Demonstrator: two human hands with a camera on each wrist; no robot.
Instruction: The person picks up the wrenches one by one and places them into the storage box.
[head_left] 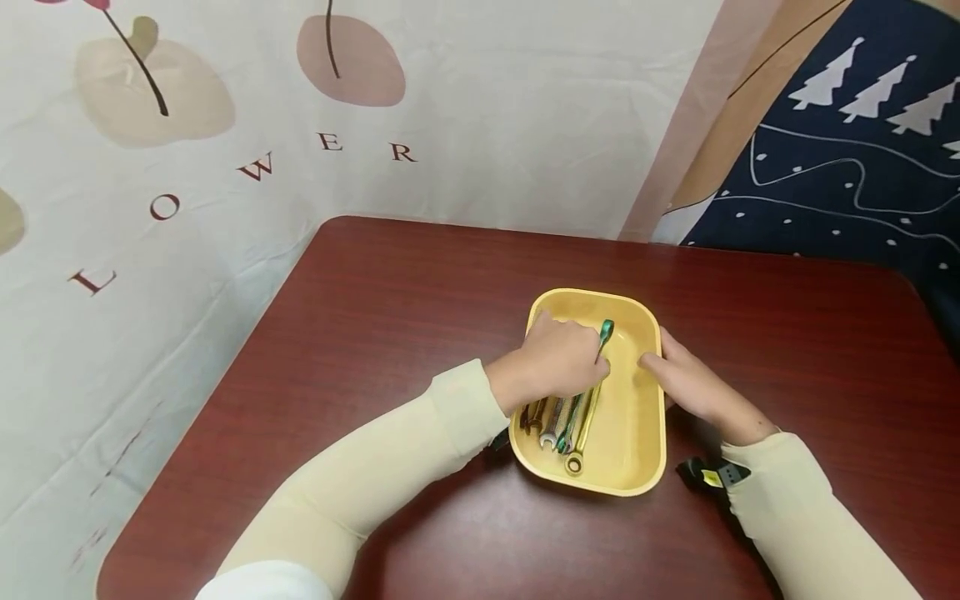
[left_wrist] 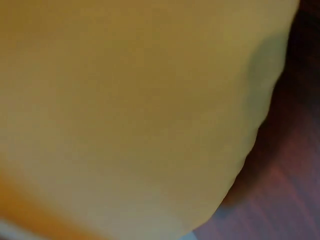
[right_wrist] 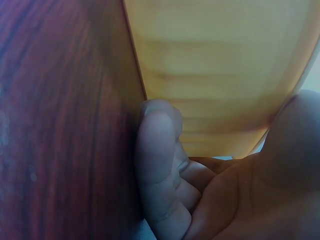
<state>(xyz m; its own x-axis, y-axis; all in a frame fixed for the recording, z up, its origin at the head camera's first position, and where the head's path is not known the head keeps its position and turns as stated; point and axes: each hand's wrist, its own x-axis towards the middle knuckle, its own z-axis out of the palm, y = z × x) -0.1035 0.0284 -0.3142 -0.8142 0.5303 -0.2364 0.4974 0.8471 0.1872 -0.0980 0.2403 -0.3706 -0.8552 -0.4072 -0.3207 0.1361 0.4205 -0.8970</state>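
A yellow rectangular tray (head_left: 630, 417) stands on the table, with several wrenches lying lengthwise along its left side. My left hand (head_left: 562, 354) reaches into it with curled fingers and grips around a green-ended wrench (head_left: 606, 331); the fingertips are hidden under the hand. Close to the thumb lies a gold wrench (head_left: 583, 433) with a ring end. My right hand (head_left: 690, 379) holds the tray's right wall, thumb over the rim and fingers outside. In the right wrist view, its fingers (right_wrist: 157, 145) are bent beside the tray wall (right_wrist: 215, 75). The left wrist view shows only a blurred yellow surface (left_wrist: 140, 110).
The tray rests on a dark red wooden table (head_left: 375, 317) with rounded corners. Behind it hangs a pale printed cloth (head_left: 510, 125), with a dark blue tree-patterned cloth (head_left: 825, 167) at the right. A black strap (head_left: 712, 475) hangs at the right wrist.
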